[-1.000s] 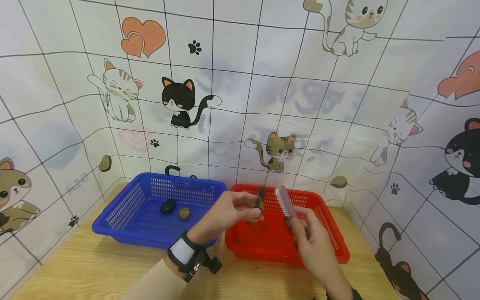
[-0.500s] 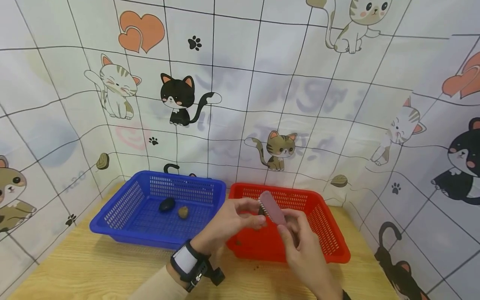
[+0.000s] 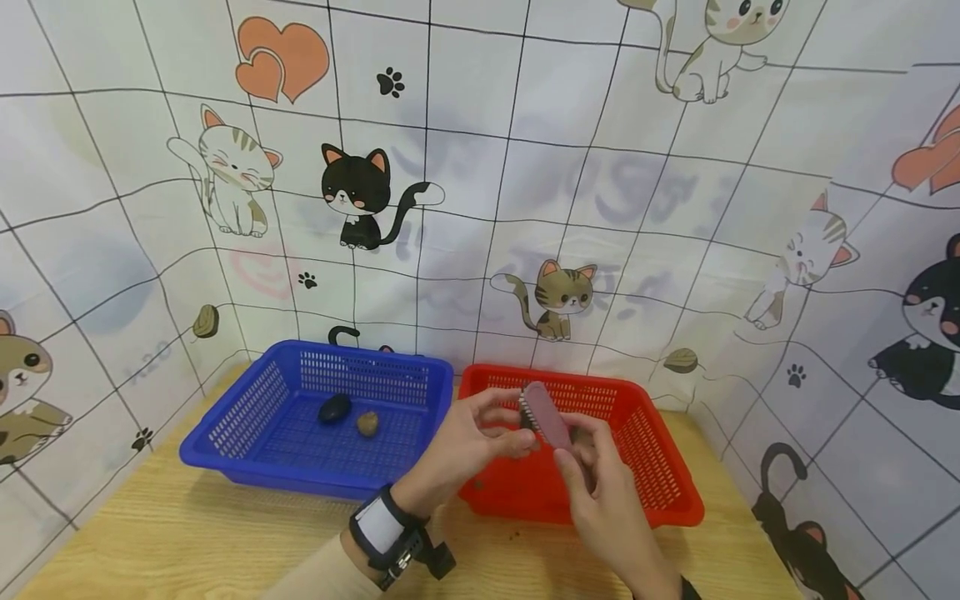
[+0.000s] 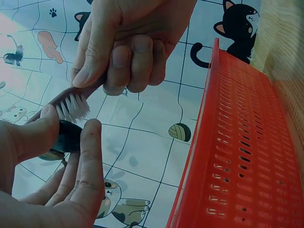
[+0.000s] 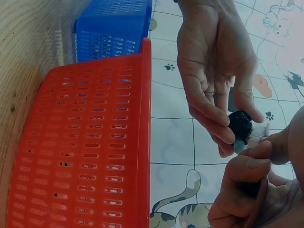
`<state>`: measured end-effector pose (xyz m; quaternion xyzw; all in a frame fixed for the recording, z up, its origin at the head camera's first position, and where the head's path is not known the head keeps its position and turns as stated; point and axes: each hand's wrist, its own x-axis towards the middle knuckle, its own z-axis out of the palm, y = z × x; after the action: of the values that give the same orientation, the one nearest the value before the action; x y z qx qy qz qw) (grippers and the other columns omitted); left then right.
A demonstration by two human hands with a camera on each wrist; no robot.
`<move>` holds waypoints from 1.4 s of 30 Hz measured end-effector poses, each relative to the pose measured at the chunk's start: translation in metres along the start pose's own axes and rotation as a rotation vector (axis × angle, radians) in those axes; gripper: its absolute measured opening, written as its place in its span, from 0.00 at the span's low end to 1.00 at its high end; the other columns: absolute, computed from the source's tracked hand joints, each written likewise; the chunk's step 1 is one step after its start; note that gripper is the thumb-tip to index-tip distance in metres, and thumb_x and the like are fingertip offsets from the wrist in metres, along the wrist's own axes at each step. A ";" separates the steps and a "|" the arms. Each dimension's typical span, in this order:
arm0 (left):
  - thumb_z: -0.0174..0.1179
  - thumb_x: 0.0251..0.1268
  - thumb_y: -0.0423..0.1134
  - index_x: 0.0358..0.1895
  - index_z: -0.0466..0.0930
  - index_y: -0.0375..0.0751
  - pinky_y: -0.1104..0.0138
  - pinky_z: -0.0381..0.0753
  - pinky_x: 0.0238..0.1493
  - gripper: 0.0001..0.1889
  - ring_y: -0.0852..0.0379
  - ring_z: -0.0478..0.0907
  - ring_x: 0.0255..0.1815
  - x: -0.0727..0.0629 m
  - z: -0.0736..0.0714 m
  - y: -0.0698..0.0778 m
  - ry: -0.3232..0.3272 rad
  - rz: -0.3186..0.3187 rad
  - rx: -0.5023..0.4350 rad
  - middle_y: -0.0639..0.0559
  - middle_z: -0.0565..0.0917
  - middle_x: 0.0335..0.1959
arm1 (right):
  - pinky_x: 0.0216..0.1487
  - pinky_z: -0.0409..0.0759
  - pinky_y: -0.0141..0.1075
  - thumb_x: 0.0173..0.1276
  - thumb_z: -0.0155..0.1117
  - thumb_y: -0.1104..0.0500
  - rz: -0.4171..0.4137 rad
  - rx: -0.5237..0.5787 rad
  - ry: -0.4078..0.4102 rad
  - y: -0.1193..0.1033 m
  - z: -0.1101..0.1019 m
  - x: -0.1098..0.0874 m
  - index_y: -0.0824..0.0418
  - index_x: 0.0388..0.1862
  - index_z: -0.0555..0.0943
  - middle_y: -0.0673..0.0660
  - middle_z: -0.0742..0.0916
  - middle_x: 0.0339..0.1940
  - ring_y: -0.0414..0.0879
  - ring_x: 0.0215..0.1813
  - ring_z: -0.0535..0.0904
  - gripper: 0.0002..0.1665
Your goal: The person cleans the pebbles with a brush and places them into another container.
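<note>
Between the thumb and fingers of my left hand [image 3: 476, 442] is a dark, smooth stone [image 4: 70, 137], with a lighter brownish patch low on it in the left wrist view. My right hand [image 3: 607, 492] grips a brush [image 3: 550, 421] with a mauve back and white bristles. Its bristles [image 4: 73, 107] face the stone and lie right at its top. Both hands are raised over the red basket [image 3: 671, 467]. From the head view, the brush head hides most of the stone.
Left of the red basket stands a blue basket [image 3: 390, 379] holding a black stone [image 3: 334, 408] and a smaller brown stone [image 3: 367, 423]. Small dirt crumbs [image 3: 515, 535] lie on the wooden table [image 3: 187, 542] in front. A cat-print sheet [image 3: 465, 183] hangs close behind both baskets.
The brush has moved left and tilted over, from beside the stone onto it. My left hand keeps hold of the stone. In the last half second little has shifted.
</note>
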<state>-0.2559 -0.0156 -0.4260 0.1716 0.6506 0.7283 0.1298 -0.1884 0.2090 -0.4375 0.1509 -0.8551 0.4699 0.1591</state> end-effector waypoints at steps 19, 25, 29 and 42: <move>0.78 0.79 0.36 0.82 0.84 0.49 0.51 0.94 0.69 0.31 0.43 0.99 0.56 -0.004 -0.003 0.005 0.018 0.026 0.008 0.42 0.97 0.61 | 0.24 0.71 0.31 0.90 0.68 0.63 -0.008 0.061 0.025 -0.003 0.006 -0.002 0.52 0.80 0.73 0.50 0.81 0.26 0.33 0.26 0.68 0.27; 0.77 0.80 0.35 0.80 0.86 0.52 0.58 0.97 0.63 0.29 0.49 0.99 0.54 -0.005 -0.005 0.007 -0.044 0.019 -0.012 0.40 0.96 0.63 | 0.24 0.71 0.32 0.90 0.67 0.63 -0.041 0.066 0.065 -0.003 0.008 0.005 0.55 0.80 0.73 0.47 0.79 0.26 0.34 0.25 0.68 0.26; 0.75 0.82 0.36 0.82 0.84 0.52 0.57 0.97 0.63 0.29 0.46 0.99 0.55 -0.006 -0.007 0.009 -0.036 0.031 -0.034 0.38 0.95 0.64 | 0.24 0.72 0.33 0.92 0.66 0.62 0.022 0.117 0.029 -0.004 0.006 0.005 0.55 0.80 0.72 0.49 0.79 0.27 0.36 0.25 0.69 0.25; 0.77 0.80 0.35 0.82 0.85 0.51 0.57 0.95 0.67 0.30 0.41 0.98 0.59 -0.004 -0.009 0.006 0.003 0.032 -0.060 0.40 0.96 0.64 | 0.20 0.70 0.32 0.92 0.65 0.62 -0.103 0.121 0.044 -0.014 0.014 0.012 0.59 0.78 0.75 0.46 0.80 0.25 0.32 0.23 0.68 0.21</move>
<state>-0.2559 -0.0260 -0.4213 0.1772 0.6258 0.7497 0.1223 -0.1949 0.1883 -0.4288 0.1935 -0.8126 0.5150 0.1924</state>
